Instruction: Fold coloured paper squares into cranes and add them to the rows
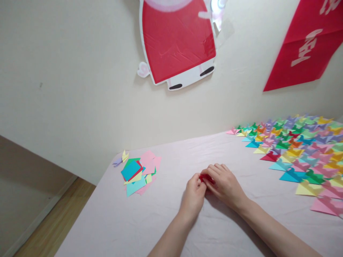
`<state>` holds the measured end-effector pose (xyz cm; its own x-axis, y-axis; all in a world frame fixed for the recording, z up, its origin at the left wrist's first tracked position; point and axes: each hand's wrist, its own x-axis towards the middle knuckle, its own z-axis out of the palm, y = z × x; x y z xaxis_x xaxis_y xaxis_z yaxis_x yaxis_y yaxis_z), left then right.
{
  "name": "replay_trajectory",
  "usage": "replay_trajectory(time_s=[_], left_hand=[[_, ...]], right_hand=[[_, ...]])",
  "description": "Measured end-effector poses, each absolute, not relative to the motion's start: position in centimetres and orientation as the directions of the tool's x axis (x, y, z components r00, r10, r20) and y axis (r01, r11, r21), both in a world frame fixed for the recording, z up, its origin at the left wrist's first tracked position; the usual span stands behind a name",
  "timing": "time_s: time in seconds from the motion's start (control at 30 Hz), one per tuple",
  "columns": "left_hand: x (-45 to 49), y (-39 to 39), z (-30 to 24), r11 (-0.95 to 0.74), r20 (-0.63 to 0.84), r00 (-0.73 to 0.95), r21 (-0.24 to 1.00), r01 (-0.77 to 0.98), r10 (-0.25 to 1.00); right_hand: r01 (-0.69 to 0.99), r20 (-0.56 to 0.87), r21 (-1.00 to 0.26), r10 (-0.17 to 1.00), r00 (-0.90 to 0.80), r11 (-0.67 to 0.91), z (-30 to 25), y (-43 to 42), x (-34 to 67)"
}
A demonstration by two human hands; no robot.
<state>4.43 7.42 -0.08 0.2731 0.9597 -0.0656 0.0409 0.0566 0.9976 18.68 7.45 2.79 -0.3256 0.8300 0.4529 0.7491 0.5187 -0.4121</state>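
Note:
A small red paper piece (205,178) lies on the pale tablecloth (160,214) at the middle of the table, mostly hidden by my fingers. My left hand (193,196) pinches its left side with curled fingers. My right hand (223,182) presses on it from the right, fingers bent over the paper. Both hands touch each other over the piece.
A loose pile of coloured paper squares (139,172) lies to the left of my hands. Several folded paper figures (300,153) in many colours cover the table's right side. A red cartoon cutout (177,39) and a red banner (305,46) hang on the wall. Wooden floor (50,221) shows at left.

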Motion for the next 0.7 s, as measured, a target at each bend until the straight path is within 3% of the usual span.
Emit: replay_trajectory(time_s=[0.3, 0.7], left_hand=[[4.6, 7.9, 0.8, 0.284, -0.209, 0.371, 0.946, -0.160, 0.905], [4.0, 7.8, 1.8, 0.325, -0.240, 0.384, 0.930, -0.172, 0.892]], right_hand=[[0.482, 0.355, -0.767, 0.906, -0.231, 0.423, 2.4, 7.5, 19.0], [0.296, 0.205, -0.923, 0.964, -0.167, 0.248, 2.3, 7.7, 19.3]])
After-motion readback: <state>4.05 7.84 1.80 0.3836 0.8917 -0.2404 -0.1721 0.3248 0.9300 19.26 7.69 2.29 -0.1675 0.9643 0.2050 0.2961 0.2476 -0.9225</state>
